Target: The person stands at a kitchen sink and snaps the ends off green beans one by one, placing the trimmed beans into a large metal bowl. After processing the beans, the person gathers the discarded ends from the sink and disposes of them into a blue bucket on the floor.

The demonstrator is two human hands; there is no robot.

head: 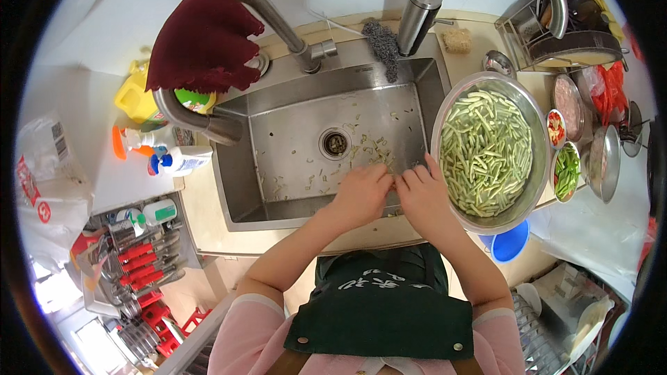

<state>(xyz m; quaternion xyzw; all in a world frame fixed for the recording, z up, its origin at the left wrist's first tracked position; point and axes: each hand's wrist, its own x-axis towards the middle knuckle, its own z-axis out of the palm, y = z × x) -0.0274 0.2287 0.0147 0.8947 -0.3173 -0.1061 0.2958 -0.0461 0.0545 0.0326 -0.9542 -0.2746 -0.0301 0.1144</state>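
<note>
Over the front right part of a stainless steel sink [292, 208], my left hand [366, 192] and my right hand [421, 187] meet at the fingertips. The fingers are bent inward, and whatever may be between them is too small or hidden to tell. Green bean scraps [378, 152] lie scattered on the sink floor around the drain strainer [335, 144]. Close to my right hand, at the sink's right edge, stands a large steel bowl [539, 166] holding cut green bean pieces [484, 151] in water.
A faucet draped with a dark red cloth [203, 41] and a second steel faucet [419, 15] rise behind the sink. Steel wool [383, 47] lies at its back rim. Spray and pump bottles [182, 160] stand left. Small bowls of chopped peppers [556, 129] and green leaves [566, 171] sit right, above a blue bucket [510, 242].
</note>
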